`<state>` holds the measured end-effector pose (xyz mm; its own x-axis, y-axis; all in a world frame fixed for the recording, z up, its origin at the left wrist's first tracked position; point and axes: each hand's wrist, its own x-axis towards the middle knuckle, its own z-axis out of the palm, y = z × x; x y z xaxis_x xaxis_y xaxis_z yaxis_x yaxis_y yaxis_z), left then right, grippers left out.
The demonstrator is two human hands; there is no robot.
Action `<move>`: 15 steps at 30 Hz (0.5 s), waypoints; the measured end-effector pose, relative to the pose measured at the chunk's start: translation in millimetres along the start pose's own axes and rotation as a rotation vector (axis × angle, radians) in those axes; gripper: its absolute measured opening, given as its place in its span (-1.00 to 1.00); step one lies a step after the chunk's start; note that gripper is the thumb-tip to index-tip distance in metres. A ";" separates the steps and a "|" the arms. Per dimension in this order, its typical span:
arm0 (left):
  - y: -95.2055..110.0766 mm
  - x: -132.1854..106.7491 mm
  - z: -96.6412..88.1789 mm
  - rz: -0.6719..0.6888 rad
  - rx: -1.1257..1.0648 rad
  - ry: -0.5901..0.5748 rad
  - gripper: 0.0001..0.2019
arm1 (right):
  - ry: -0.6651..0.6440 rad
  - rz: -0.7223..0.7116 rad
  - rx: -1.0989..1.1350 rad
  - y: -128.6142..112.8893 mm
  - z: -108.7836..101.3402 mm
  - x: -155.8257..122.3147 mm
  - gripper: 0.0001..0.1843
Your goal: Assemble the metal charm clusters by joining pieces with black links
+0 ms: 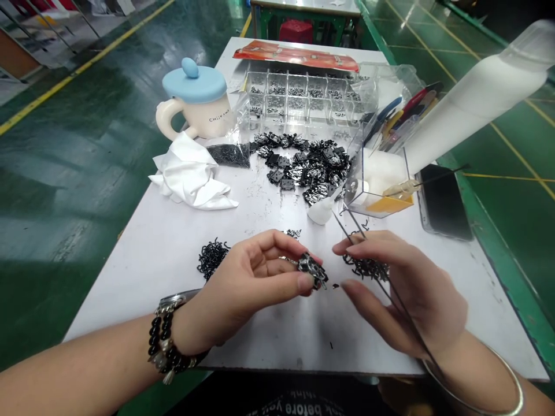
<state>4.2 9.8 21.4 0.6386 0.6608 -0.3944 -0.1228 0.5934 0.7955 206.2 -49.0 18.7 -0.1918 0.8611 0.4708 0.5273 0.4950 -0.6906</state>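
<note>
My left hand [255, 280] is closed in a pinch on a small black metal part [313, 270], held just above the white table [143, 260]. My right hand [403, 286] sits close to its right, fingers curled round a long thin black wire or rod [347, 228] that runs up past the thumb. Under the right fingers lies a heap of small black hooks [368, 267]. A second heap of black hooks [211, 256] lies left of my left hand. A beaded bracelet and watch ring the left wrist, a bangle the right.
Farther back lie a large pile of black metal parts [306, 162], a white cloth [191, 173], a cream mug with blue lid [197, 98], a bag of black bits [229, 151], a clear compartment box [299, 98], a clear tool holder [381, 179] and a phone [442, 199].
</note>
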 end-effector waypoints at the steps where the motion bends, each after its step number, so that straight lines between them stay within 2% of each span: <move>1: -0.1 -0.2 -0.3 0.041 0.013 0.021 -0.76 | -0.019 -0.020 -0.056 1.5 -2.0 0.5 -0.63; 4: 0.5 -0.3 -1.1 0.125 0.050 0.085 -0.76 | -0.244 -0.116 -0.314 7.7 -0.3 1.2 -0.75; 7: 1.3 -0.5 -1.6 0.154 0.061 0.135 -0.76 | -0.464 -0.216 -0.577 15.3 9.4 -0.3 -0.70; 12: 0.4 -0.9 -2.4 0.134 0.054 0.165 -0.76 | -0.530 -0.165 -0.712 22.8 14.8 -3.2 -0.60; 15: -0.1 -2.2 -1.4 0.133 0.095 0.173 -0.76 | -0.445 -0.106 -0.596 17.3 8.1 -1.7 -0.58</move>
<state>1.7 8.9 21.5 0.4806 0.8041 -0.3499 -0.1201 0.4557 0.8820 209.0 -41.0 1.4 -0.5161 0.8406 0.1642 0.8223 0.5399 -0.1797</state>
